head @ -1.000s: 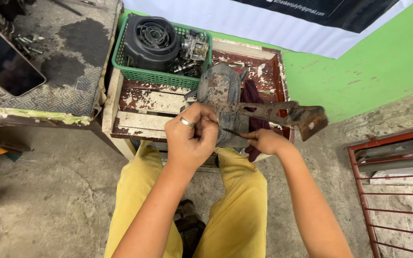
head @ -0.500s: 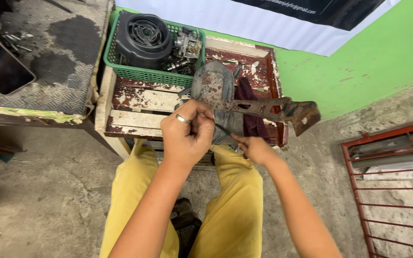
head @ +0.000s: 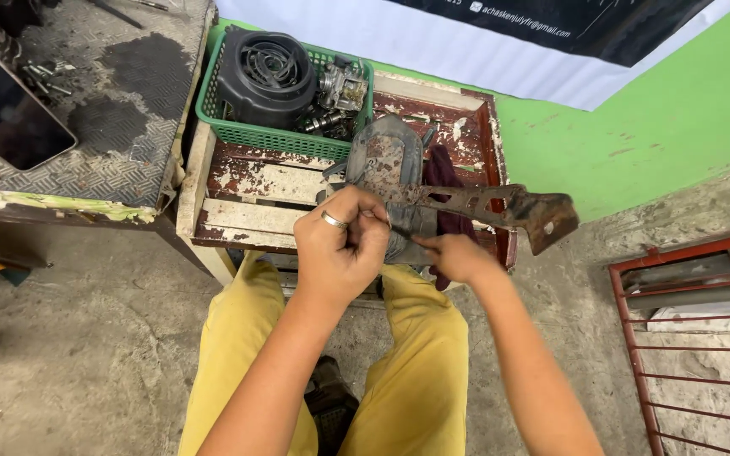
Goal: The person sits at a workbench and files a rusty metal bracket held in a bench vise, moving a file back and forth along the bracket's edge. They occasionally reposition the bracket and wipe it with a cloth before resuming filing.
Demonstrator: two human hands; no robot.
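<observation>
My left hand [head: 341, 245], a ring on one finger, is closed around the near end of a long rusty metal bracket [head: 500, 205] that sticks out to the right. My right hand [head: 455, 256] sits just beside it, fingers pinched on a thin dark tool whose tip meets the bracket near my left hand. Under both hands lies a worn grey machine housing [head: 384, 160] on a wooden crate [head: 255, 181] with peeling red and white paint. A dark red rag [head: 444, 173] lies beside the housing.
A green plastic basket [head: 238, 127] at the crate's far left holds a black round fan cover [head: 265, 72] and small engine parts [head: 341, 84]. A checker-plate bench [head: 111, 127] with a dark tablet [head: 2, 110] stands left. A red metal grille [head: 694, 338] lies right. My yellow-trousered legs [head: 416, 371] are below.
The view shifted slightly and the bracket's far end swung a little lower and closer. Both hands keep the same hold, working at the same spot.
</observation>
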